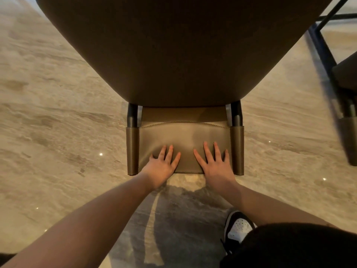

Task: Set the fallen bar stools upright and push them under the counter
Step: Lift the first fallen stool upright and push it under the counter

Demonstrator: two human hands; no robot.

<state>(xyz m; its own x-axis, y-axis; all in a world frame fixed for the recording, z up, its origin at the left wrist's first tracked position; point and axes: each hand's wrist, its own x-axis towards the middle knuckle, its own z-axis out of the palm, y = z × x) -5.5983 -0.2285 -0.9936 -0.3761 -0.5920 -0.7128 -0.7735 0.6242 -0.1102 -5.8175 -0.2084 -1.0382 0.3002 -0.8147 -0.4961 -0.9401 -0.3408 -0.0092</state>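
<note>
the floor (pixel 48 105) is polished stone in warm beige with darker wavy veins running across it; small bright glints of ceiling light sit on it here and there, and a greyer, shadowed patch lies just below the hands; the bar stool (pixel 185 55) stands upright in the middle of the view, its brown seat filling the top of the picture and its leather backrest (pixel 185 140) stretched between two dark posts with leather sleeves; the left hand (pixel 161 167) lies flat on the backrest with its fingers straight and spread, gripping nothing; the right hand (pixel 216 165) lies beside it in the same way, palm down, fingers fanned, the two hands apart with a strip of bare leather between them; both forearms reach in from the bottom corners; a second stool (pixel 345 105) shows at the right edge, partly cut off, with black metal legs crossing above it; a black and white shoe (pixel 238 228) rests on the floor at lower right, next to a dark clothed knee (pixel 293 246).
</note>
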